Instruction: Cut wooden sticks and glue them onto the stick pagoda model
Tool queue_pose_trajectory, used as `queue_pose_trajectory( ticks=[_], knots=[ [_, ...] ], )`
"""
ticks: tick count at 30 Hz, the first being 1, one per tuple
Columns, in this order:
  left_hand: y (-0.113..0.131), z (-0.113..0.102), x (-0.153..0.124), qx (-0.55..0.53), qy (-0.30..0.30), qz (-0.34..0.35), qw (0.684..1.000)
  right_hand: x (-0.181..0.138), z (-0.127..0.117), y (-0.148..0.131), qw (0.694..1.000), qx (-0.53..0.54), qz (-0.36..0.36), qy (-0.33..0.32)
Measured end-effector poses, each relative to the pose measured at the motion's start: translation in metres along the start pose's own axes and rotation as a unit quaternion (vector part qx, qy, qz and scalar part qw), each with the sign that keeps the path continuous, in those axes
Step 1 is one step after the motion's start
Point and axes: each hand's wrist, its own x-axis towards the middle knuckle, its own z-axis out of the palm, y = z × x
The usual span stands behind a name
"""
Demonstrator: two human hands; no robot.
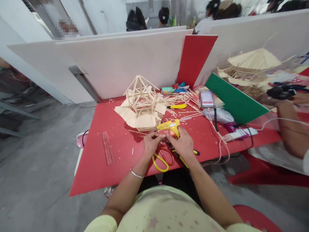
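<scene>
My left hand [151, 143] and my right hand [181, 142] meet above the front of the red table, each with thumb and fingertips pinched together. What lies between the fingertips is too small to make out. Just beyond them is a yellow glue gun [166, 125], its handle partly behind my right hand; I cannot tell whether they touch. A house-like model of thin wooden sticks [142, 100] stands behind, with an open roof frame and flat stick panels around its base. Under my hands lie red-and-yellow-handled scissors [160, 163] and a yellow-and-black tool [183, 160], partly hidden.
A clear ruler [107, 147] lies at left on the red tabletop [90, 167]. Loose sticks, a yellow-handled cutter [178, 106] and a phone [207, 98] are at the back right. A power strip [240, 133] with cables sits right, near another person's arm [292, 129]. White boards stand behind.
</scene>
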Motion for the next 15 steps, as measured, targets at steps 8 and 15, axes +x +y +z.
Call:
queue_pose_trajectory(
  ticks=[8,15],
  knots=[
    [-0.001,-0.009,-0.001,0.023,-0.027,-0.008,0.999,0.012,-0.023,0.083,0.993,-0.037,0.109,0.03],
    [0.009,-0.016,-0.011,0.114,-0.009,0.077,0.99,0.03,-0.026,0.126,0.973,-0.138,0.145,-0.113]
  ],
)
